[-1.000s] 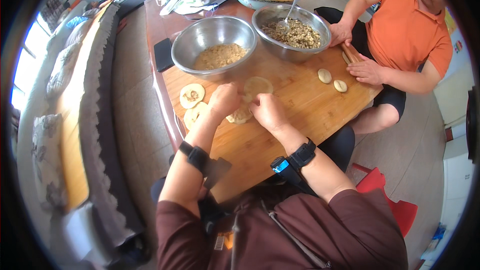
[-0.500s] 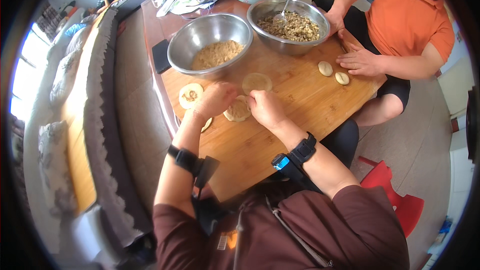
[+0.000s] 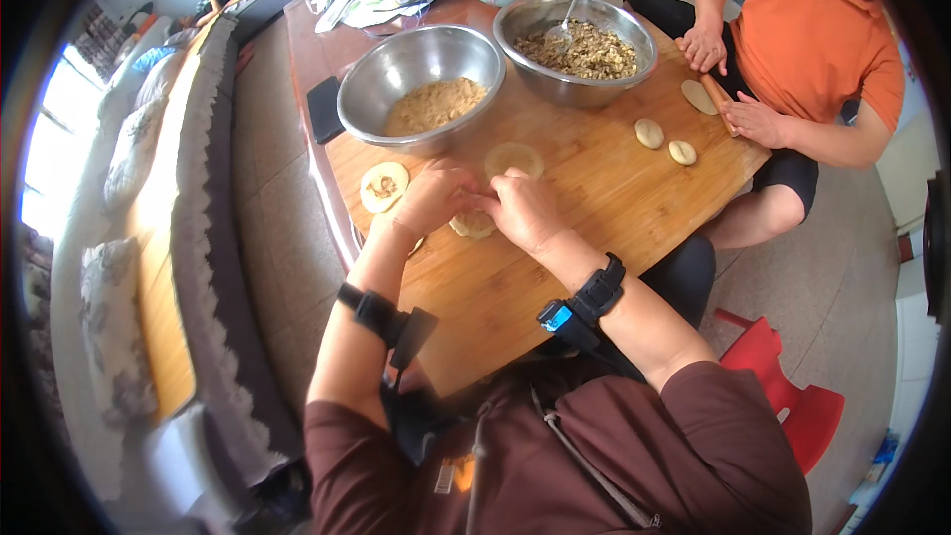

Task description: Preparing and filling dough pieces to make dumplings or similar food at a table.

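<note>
Over the wooden board, my left hand (image 3: 438, 198) and my right hand (image 3: 525, 210) meet with fingertips pinched together at the far edge of a round dough wrapper (image 3: 474, 226). My fingers hide much of that wrapper. Left of my left hand lies a dough round (image 3: 384, 186) with some filling in its middle. Just beyond my hands is a thin flat dough wrapper (image 3: 514, 160). Part of another dough piece (image 3: 416, 246) shows under my left wrist.
Two metal bowls stand behind: one with tan crumbly filling (image 3: 436, 107), one with chopped filling (image 3: 594, 52) and a spoon (image 3: 565, 25). At right, a co-worker's hands (image 3: 753, 121) work a rolling pin (image 3: 715, 104) beside a flat wrapper (image 3: 698, 97). Two dough pieces (image 3: 649, 134) lie nearby.
My hands have come closer together at the wrapper's far edge. The co-worker's hands have moved apart along the rolling pin, and a flat wrapper now shows beside it.
</note>
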The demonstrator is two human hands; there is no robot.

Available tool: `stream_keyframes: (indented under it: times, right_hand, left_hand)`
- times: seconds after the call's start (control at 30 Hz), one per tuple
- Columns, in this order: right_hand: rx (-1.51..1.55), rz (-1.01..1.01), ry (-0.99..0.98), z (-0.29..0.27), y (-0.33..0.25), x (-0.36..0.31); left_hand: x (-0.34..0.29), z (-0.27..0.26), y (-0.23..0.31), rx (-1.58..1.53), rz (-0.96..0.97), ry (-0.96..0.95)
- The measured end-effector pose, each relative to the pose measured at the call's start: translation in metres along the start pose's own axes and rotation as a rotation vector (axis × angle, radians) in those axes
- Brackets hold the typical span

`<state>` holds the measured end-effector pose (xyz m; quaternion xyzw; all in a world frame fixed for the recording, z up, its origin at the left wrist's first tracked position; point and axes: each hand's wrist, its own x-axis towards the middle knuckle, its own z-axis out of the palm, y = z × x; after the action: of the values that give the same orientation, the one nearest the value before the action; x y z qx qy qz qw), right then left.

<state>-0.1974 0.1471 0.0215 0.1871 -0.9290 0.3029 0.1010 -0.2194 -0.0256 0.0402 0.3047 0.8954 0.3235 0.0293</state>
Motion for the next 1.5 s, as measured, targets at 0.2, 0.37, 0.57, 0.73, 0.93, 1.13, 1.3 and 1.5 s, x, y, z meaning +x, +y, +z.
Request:
stream_keyframes:
  times: [0.2,0.37,0.57,0.73,0.93,1.13,1.3,1.5]
  right_hand:
    - [0.028,-0.190,0.068,0.006,0.001,-0.007]
    - [-0.032,-0.312,0.109,0.006,0.007,-0.011]
    - [0.139,-0.175,0.072,0.004,0.011,-0.002]
    - [-0.033,-0.285,0.107,0.005,-0.009,-0.023]
    - [0.408,-0.118,0.022,0.003,0.006,-0.006]
    - [0.049,-0.202,0.109,0.016,0.003,-0.010]
    - [-0.083,-0.418,0.187,0.013,-0.016,-0.030]
    - [0.340,-0.161,0.126,0.012,-0.003,-0.015]
  left_hand:
    - [-0.009,0.002,0.015,0.129,0.003,0.099]
    - [-0.015,-0.002,0.005,0.211,0.147,0.091]
    - [-0.013,0.001,0.001,0.114,-0.022,0.071]
    - [-0.018,-0.002,-0.001,0.053,-0.011,0.076]
    - [-0.020,-0.003,-0.002,0.053,0.005,0.059]
    - [-0.015,-0.001,-0.002,0.100,-0.043,0.056]
    - [-0.034,-0.003,-0.002,0.019,0.009,0.143]
    - [-0.037,-0.008,0.000,0.077,-0.037,0.116]
